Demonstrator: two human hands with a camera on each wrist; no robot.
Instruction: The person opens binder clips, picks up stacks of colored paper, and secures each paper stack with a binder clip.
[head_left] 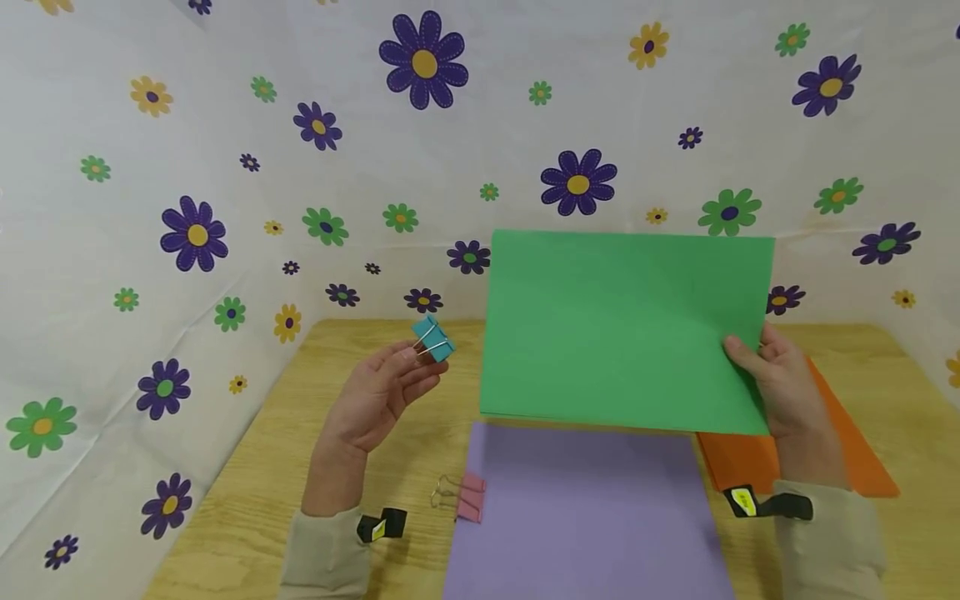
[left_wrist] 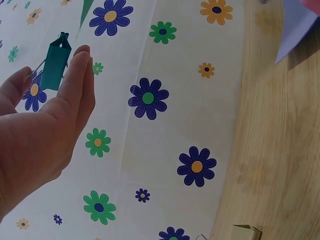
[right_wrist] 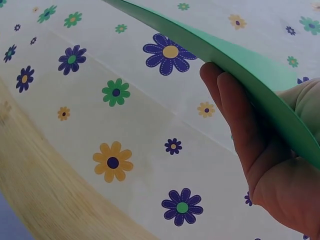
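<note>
Between thumb and fingers, my left hand pinches a blue binder clip by its wire handles, raised over the table. The same clip looks teal in the left wrist view. My right hand grips the right edge of green paper, thumb in front and fingers behind. Seen edge-on in the right wrist view, the paper bends slightly. Below it lies purple paper, with a pink binder clip on its left edge.
Orange paper lies on the wooden table under my right forearm. A flower-print sheet rises behind the table and at its sides. A small tan object shows at the bottom of the left wrist view.
</note>
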